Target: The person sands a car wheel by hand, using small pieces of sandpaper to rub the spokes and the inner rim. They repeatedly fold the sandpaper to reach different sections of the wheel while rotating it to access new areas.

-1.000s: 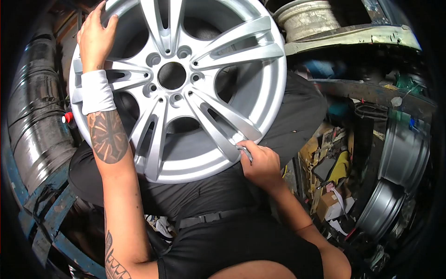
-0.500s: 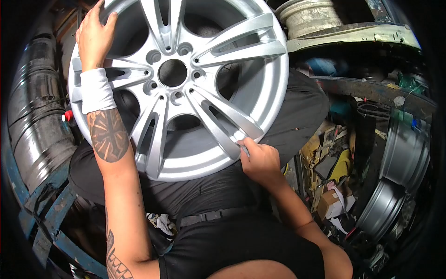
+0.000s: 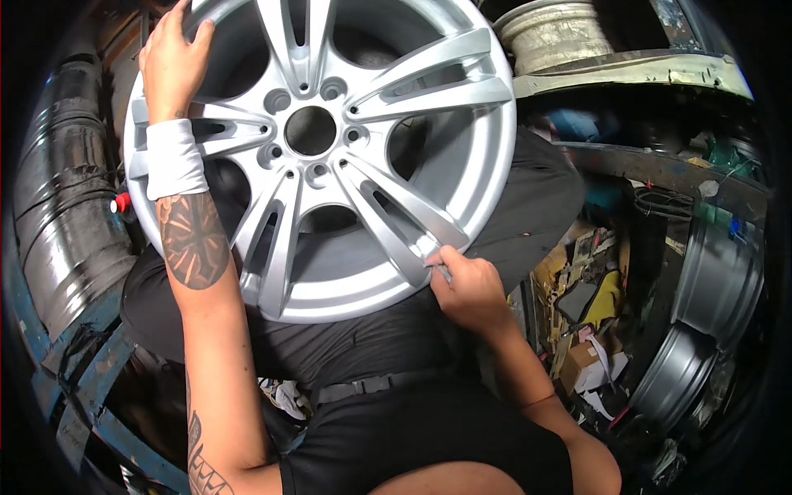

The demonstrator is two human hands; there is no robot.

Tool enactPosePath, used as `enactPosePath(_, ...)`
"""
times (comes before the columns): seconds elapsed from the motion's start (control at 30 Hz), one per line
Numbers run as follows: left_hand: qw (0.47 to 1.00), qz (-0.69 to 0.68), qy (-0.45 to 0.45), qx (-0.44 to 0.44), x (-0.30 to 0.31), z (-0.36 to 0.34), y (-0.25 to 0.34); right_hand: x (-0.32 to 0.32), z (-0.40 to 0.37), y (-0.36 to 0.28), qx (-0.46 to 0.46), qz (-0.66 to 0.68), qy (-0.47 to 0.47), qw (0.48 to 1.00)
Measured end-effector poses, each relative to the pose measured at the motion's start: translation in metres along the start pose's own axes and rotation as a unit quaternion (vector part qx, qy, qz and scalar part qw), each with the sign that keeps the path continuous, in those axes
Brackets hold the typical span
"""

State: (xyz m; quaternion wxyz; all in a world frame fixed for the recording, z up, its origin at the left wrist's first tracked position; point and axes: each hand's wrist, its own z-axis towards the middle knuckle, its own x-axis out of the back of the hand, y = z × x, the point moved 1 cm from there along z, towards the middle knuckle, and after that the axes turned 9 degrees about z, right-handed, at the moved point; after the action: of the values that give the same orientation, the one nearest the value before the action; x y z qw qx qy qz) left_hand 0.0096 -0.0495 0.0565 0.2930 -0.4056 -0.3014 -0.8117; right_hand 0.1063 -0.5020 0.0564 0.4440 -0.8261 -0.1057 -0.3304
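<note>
A silver alloy wheel rim [image 3: 388, 190] with paired spokes rests tilted on my lap, its face toward me. My left hand [image 3: 172, 64], with a white wristband below it, grips the rim's upper left edge. My right hand [image 3: 466, 285] presses a small grey piece, likely sandpaper [image 3: 436, 262], against the outer end of the lower right spoke where it meets the rim's lip. The fingers are closed around that piece.
Another bare rim [image 3: 549, 29] lies on a shelf at the top right. Two more grey rims [image 3: 709, 305] lean at the right. Cardboard and clutter [image 3: 590, 330] fill the floor on my right. A dark wrapped cylinder [image 3: 62, 223] stands at the left.
My right hand slid slightly along the lower right spoke end. The rim shifted a little up and to the right.
</note>
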Motion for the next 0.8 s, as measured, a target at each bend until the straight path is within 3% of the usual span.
enactPosePath(0.13, 0.999, 0.025, 0.024, -0.008, 0.002, -0.002, 0.008, 0.006, -0.001, -0.001, -0.024, 0.023, -0.005, 0.999)
enactPosePath(0.23, 0.994, 0.062, 0.064, -0.057, -0.046, 0.008, -0.049, 0.003, 0.002, -0.001, -0.029, 0.039, 0.007, 0.999)
enactPosePath(0.27, 0.996, 0.058, 0.052, -0.035, -0.044, 0.008, -0.047, 0.001, 0.005, -0.001, -0.029, 0.049, 0.022, 0.998)
enactPosePath(0.37, 0.990, 0.127, -0.055, -0.022, -0.022, 0.009, -0.038, 0.025, 0.006, -0.006, -0.030, 0.036, -0.076, 0.996)
enactPosePath(0.4, 0.984, 0.138, -0.114, -0.013, -0.002, 0.004, -0.029, 0.030, 0.007, -0.007, -0.020, 0.111, -0.036, 0.993)
enactPosePath(0.47, 0.983, 0.050, -0.174, 0.000, 0.007, 0.003, -0.070, 0.035, 0.011, -0.007, -0.004, 0.261, 0.048, 0.964)
enactPosePath(0.53, 0.964, -0.022, -0.259, 0.060, 0.028, -0.012, -0.094, 0.037, 0.027, -0.002, 0.060, 0.230, 0.118, 0.964)
enactPosePath(0.57, 0.949, -0.024, -0.294, 0.109, 0.046, -0.025, -0.094, 0.030, 0.037, 0.005, 0.071, 0.256, 0.097, 0.959)
enactPosePath(0.63, 0.925, -0.078, -0.332, 0.168, 0.059, -0.056, -0.122, 0.020, 0.051, 0.011, 0.069, 0.314, 0.024, 0.946)
enactPosePath(0.67, 0.919, -0.038, -0.343, 0.192, 0.069, -0.069, -0.127, 0.018, 0.058, 0.011, 0.059, 0.344, -0.028, 0.937)
enactPosePath(0.7, 0.880, -0.006, -0.398, 0.260, 0.086, -0.075, -0.116, 0.017, 0.064, 0.011, 0.048, 0.372, -0.081, 0.923)
enactPosePath(0.73, 0.870, -0.034, -0.408, 0.276, 0.091, -0.086, -0.116, 0.020, 0.072, 0.009, 0.041, 0.394, -0.110, 0.911)
enactPosePath(0.8, 0.813, -0.104, -0.413, 0.398, 0.102, -0.108, -0.101, 0.030, 0.087, 0.005, 0.023, 0.434, -0.169, 0.885)
